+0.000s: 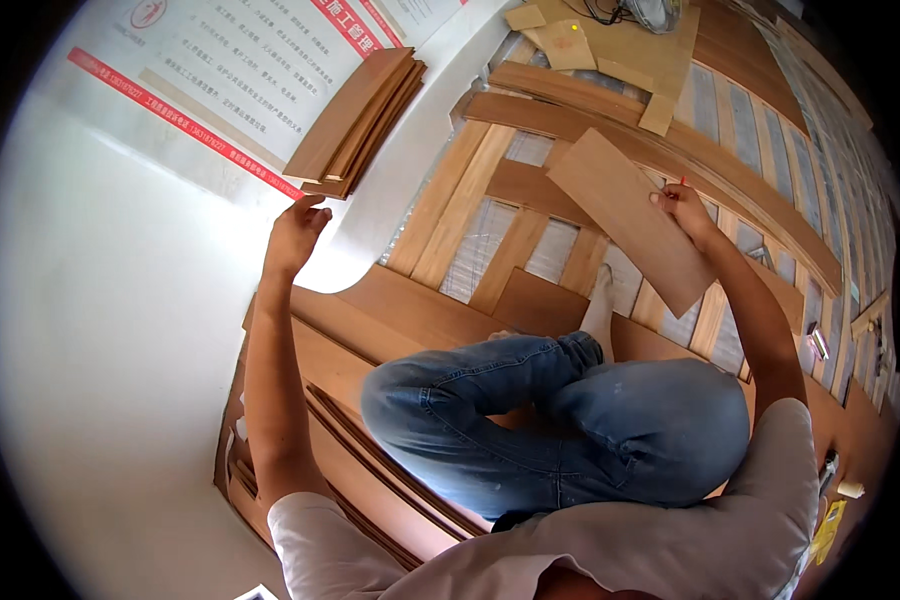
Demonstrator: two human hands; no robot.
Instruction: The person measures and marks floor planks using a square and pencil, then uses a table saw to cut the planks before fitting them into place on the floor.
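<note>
In my right hand (684, 210) is a short brown wooden floorboard (625, 220), tilted, with my thumb on its face near the right edge. A small red tip (684, 181) shows at those fingers; it looks like a pencil end, though most of it is hidden. My left hand (298, 236) is raised by the near end of a stack of short floorboards (360, 120) at the white wall. Its fingers are loosely bent, and nothing shows between them. Whether a fingertip touches the stack, I cannot tell.
Pale wooden battens (450, 205) lie over clear sheeting, with long boards (660, 150) across them. My crossed legs (560, 430) rest on laid brown flooring (410, 315). Further boards (380, 460) lie beside my left knee. Cardboard (660, 60) lies at the back; a yellow packet (827, 530) is at right.
</note>
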